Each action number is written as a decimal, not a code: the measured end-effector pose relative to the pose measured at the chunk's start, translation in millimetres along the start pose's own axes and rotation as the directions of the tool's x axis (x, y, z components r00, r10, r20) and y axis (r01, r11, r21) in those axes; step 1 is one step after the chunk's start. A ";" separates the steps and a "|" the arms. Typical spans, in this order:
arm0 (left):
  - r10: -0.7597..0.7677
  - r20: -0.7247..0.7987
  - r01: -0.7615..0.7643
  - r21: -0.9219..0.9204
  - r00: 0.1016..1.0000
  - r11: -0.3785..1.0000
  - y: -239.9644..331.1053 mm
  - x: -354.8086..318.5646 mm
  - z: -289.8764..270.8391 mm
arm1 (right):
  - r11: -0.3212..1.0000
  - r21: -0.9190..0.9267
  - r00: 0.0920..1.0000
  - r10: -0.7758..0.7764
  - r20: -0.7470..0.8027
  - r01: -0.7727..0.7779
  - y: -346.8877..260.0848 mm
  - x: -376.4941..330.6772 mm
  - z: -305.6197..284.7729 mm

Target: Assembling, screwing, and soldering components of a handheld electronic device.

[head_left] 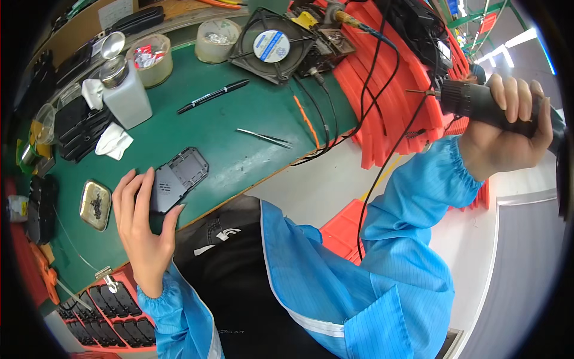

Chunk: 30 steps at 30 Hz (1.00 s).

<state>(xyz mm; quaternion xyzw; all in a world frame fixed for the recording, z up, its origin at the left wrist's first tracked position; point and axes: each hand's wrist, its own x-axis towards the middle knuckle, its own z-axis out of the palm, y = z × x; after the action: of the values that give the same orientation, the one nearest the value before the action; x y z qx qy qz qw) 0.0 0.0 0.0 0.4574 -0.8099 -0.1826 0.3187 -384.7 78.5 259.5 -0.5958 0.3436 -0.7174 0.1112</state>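
Observation:
My left hand [142, 222] rests on the green table with its fingers along the left side of a black plastic housing [173, 182] and its thumb at the near edge, gripping it. The housing lies flat, its hollow inner side with compartments and a small grid of slots facing up. Up at the right, away from the table, my right hand [511, 128] is wrapped round a black electric screwdriver [472, 99]. Its thin bit [418, 91] points left. A shallow metal tin [95, 205] holding small dark screw-like pieces sits left of my left hand.
Tweezers [264, 138] and a black pen [213, 97] lie beyond the housing. A fan [272, 48], a pump bottle [127, 96] and tubs line the back. Stacked red trays [382, 90] and hanging black cables [382, 161] are at right; a red tray of black parts [110, 311] is lower left.

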 end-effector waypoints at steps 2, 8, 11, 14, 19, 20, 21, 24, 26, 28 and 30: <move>0.007 -0.015 -0.007 -0.003 1.000 1.000 2.4 0.7 -2.5 | 0.975 0.210 0.994 0.050 0.095 -0.070 7.2 5.5 11.7; 0.015 -0.034 -0.017 -0.033 0.999 0.999 2.3 1.4 -0.8 | 0.912 0.390 0.938 -0.015 0.346 -0.129 37.7 16.4 47.8; 0.014 -0.039 -0.016 -0.039 0.999 0.999 0.9 1.1 -1.2 | 0.933 0.326 0.952 0.048 0.301 -0.150 26.7 15.1 49.5; 0.022 -0.035 -0.024 -0.053 0.999 0.998 -0.3 1.2 0.7 | 0.984 0.163 0.985 0.040 0.168 -0.067 32.5 8.0 49.6; 0.016 -0.033 -0.017 -0.031 0.999 0.999 2.4 -1.0 -4.4 | 0.973 -0.224 0.985 0.015 -0.174 -0.054 37.8 26.9 -6.4; 0.017 -0.031 -0.018 -0.026 0.999 1.000 1.8 -0.4 -3.3 | 0.971 -0.234 0.984 0.010 -0.179 -0.052 40.8 29.3 -12.6; 0.017 -0.030 -0.018 -0.018 0.999 1.000 1.4 0.0 -2.5 | 0.950 -0.302 0.966 -0.002 -0.258 -0.079 43.8 31.8 -18.3; 0.019 -0.019 -0.019 -0.011 1.000 1.000 1.6 1.3 -2.0 | 0.938 -0.337 0.960 -0.017 -0.279 -0.081 58.8 41.1 -46.6; 0.016 -0.012 -0.016 0.002 1.000 1.000 2.9 1.0 -2.0 | 0.912 -0.406 0.964 -0.059 -0.259 -0.054 71.8 43.2 -50.6; 0.011 -0.015 -0.011 0.013 1.000 1.000 3.7 0.2 -1.7 | 0.904 -0.427 0.973 -0.084 -0.216 -0.016 77.2 48.7 -63.6; 0.012 -0.015 -0.012 0.022 1.000 1.000 5.2 0.0 -1.6 | 0.906 -0.423 0.982 -0.059 -0.177 -0.022 77.5 53.4 -73.1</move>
<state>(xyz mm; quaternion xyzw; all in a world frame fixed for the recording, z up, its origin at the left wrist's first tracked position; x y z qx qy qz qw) -2.1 2.7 4.2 0.4574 -0.8120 -0.1684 0.3210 -486.3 17.2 248.6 -0.5396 0.4939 -0.6792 -0.0600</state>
